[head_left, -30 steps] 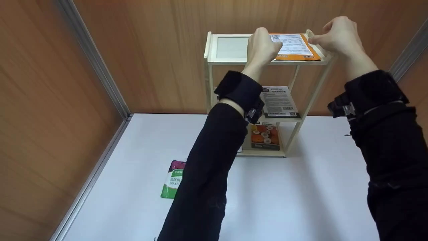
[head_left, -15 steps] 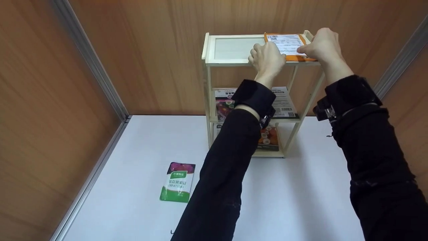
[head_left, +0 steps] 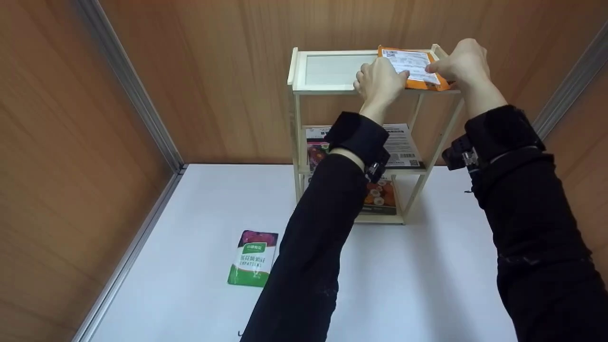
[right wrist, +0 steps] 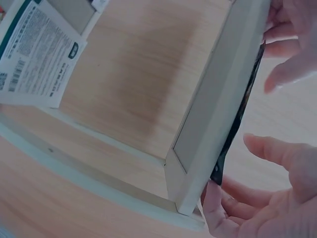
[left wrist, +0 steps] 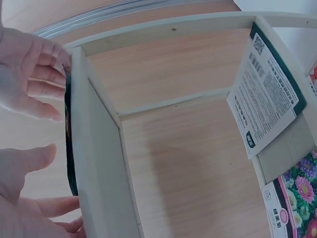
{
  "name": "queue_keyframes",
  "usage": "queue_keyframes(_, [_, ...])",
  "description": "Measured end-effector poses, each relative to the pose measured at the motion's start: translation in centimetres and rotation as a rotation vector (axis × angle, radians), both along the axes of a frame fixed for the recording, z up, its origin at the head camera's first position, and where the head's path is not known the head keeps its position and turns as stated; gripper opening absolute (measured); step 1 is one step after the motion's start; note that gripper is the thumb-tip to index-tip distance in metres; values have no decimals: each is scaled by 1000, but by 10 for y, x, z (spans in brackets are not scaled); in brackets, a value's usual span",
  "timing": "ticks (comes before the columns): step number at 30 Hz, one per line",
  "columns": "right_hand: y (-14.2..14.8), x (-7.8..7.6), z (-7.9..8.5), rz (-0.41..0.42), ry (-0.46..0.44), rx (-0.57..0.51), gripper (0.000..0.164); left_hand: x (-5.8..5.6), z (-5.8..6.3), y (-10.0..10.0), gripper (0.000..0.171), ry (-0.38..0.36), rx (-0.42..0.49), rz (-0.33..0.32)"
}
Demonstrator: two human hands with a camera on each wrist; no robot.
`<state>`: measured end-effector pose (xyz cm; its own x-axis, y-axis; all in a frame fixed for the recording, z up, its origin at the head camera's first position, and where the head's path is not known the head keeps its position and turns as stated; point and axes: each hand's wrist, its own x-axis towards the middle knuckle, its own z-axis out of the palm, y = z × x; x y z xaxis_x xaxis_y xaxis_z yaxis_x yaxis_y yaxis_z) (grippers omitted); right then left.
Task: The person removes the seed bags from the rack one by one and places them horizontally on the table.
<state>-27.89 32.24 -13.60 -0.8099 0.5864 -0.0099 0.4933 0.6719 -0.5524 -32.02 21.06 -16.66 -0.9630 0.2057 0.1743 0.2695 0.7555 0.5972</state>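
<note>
On the right half of the cream shelf rack's top board (head_left: 339,71) lies an orange seed packet (head_left: 413,66), its white printed panel facing up. It sits askew, with its front right corner over the board's front edge. My left hand (head_left: 382,80) is at the packet's left side, fingers touching the edge and thumb apart from it. At the opposite end is my right hand (head_left: 468,61), fingertips against the packet's edge (right wrist: 216,173), thumb held away. Both wrist views show the packet edge-on as a thin dark strip between the two hands.
The middle shelf holds a flower packet (head_left: 316,154) and a white text-covered packet (head_left: 401,145). An orange flower packet (head_left: 380,194) lies on the bottom shelf. On the white table (head_left: 199,204) rests a green impatiens seed packet (head_left: 252,259). Wood-grain walls (head_left: 237,95) enclose the space.
Both hands have come down to the packet from above, the right one shifting leftward. The packet has turned slightly, and its front right corner has moved forward past the edge.
</note>
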Motion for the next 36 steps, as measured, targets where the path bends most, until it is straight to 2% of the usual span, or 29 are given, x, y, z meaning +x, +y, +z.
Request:
queue_keyframes(5, [3,3,4,-3,16,-164,74,-1,4,-7,26,-13,149,-19])
queue_keyframes(9, [4,4,4,9,87,-361,77,-1,4,-16,21,25,267,-39])
queue_keyframes(11, [5,4,3,19,123,-465,73,-1,3,-20,18,39,319,-41])
queue_keyframes(14, [8,5,1,13,179,-606,57,-2,2,-24,15,43,382,-41])
queue_keyframes(20, [14,7,-3,-20,197,-596,48,0,-1,-32,13,25,477,-43])
queue_keyframes(23, [15,8,-5,-17,206,-603,42,1,-3,-35,15,-23,575,-57])
queue_keyframes(29, [15,15,-15,30,246,-697,50,8,-9,-46,20,-159,859,-171])
queue_keyframes(32, [12,19,-21,61,302,-801,39,12,-12,-54,23,-203,941,-232])
queue_keyframes(36, [7,28,-29,105,372,-916,22,17,-18,-67,26,-256,999,-296])
